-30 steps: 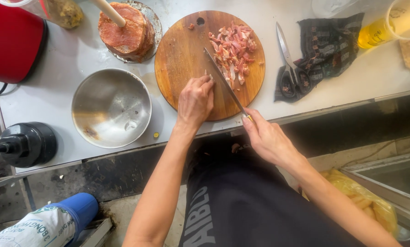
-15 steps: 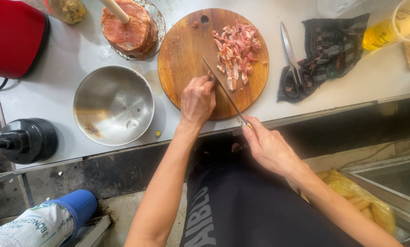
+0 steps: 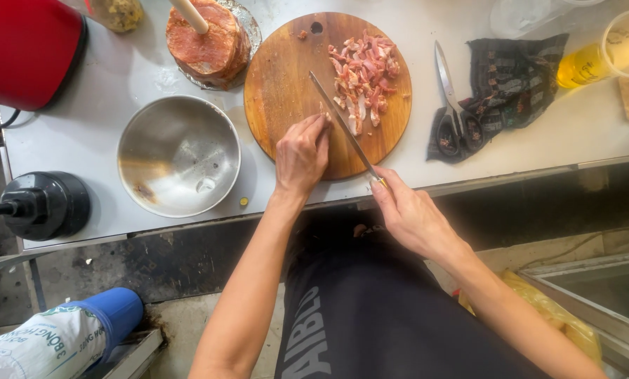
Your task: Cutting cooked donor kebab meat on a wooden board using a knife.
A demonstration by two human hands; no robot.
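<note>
A pale grey metal tabletop runs across the scene, stained in places, its front edge over a dirty concrete floor. Below it, at lower left, lies a printed white sack beside a blue cylinder, and a yellow plastic bag shows at lower right.

On the tabletop a round wooden cutting board carries a heap of chopped pink meat strips on its right half. The left hand rests on the board's near part, fingers curled down and pressing on the wood, gripping nothing I can make out. The right hand is off the table edge, fingers clenched around the handle of a long thin-bladed knife, whose blade slants across the board between the left hand and the meat.

A round steel bowl just left of the board is nearly empty, with only a few wet smears. Behind it a glass dish holds a block of reddish meat with a wooden stick standing in it. A clear plastic cup at far right holds yellow liquid. Steel scissors lie on a dark checked cloth. A red appliance and a black round base sit at the left.
</note>
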